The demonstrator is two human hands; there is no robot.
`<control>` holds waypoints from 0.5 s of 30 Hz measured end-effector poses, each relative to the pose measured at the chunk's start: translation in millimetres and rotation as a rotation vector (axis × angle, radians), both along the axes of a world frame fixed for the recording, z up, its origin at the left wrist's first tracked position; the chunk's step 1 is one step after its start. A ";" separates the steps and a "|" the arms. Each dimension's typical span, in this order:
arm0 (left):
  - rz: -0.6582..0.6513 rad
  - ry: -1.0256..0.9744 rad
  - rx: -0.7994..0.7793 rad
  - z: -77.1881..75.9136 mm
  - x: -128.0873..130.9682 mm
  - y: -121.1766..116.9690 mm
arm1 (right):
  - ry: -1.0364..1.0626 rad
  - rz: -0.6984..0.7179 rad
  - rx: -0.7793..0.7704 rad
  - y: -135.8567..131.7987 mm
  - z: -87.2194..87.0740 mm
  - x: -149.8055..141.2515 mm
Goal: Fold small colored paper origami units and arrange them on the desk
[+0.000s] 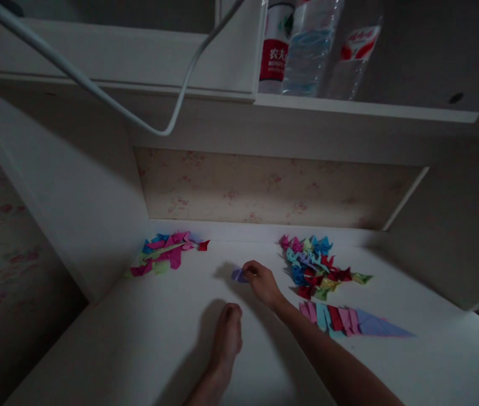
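Red label (273, 61) on L bottle (277, 45) reads "农夫" – pale label (360, 44) on R bottle (344, 78) too blurry.

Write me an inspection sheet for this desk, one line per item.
Surface: white desk, dimly lit, with shadows.
Job's things: purple folded paper; left folded-paper pile; right folded-paper pile; overlapping folded-paper row, nearer the person than the right pile.
Clutter: plastic bottles on the upper shelf.
Left hand: curled; whether it holds anything cannot be told.
Right hand: pinching the purple paper.
Cables: white cable hanging before the cabinet.
Surroundings: floral wallpaper behind.
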State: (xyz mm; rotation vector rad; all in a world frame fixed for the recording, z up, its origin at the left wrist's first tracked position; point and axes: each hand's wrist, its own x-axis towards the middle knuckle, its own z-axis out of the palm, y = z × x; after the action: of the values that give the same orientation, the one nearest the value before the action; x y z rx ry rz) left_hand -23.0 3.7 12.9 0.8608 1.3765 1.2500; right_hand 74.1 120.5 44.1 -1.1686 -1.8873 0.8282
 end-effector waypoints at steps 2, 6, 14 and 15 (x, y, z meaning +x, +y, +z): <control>0.067 -0.149 -0.049 -0.1 -1.5 2.3 | 0.051 -0.025 -0.023 -26.8 -4.0 23.7; 0.093 -0.205 0.005 0.7 0.5 3.0 | 0.116 0.001 -0.089 -76.5 -15.6 57.6; -0.296 0.370 0.282 4.5 4.2 -6.3 | 0.277 0.042 -0.087 -115.2 -31.1 71.7; -0.316 0.393 0.305 4.6 4.3 -7.0 | 0.309 0.030 -0.092 -114.3 -32.2 71.9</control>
State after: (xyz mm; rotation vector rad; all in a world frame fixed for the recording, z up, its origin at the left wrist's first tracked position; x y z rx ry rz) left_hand -18.7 -3.3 17.6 1.5383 1.2964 1.0923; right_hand 146.0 6.2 11.9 -1.0038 -1.6307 1.0571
